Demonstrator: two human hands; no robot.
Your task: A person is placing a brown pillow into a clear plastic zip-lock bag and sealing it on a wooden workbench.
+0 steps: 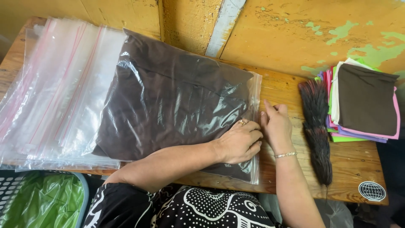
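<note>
Your left hand (239, 142) lies flat on the clear plastic zip bag with folded dark brown cloth inside (173, 101), its fingers pressed together on the bag's right edge, and your right hand (276, 124) touches this same edge just beside it, fingers half bent. The bag lies on the wooden desk (358, 162), partly over a stack of empty clear bags (55, 88), with a dark feather brush (316, 122) near your right hand.

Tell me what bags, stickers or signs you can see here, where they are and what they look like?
Filled bag: middle of the table, clear plastic, flat, with dark brown cloth inside; the left hand and right hand press its right edge.
Empty bags: a stack at the left, clear with thin red strips.
Sticker: table's near right corner, oval, black with a white globe drawing.
No signs or screens.
</note>
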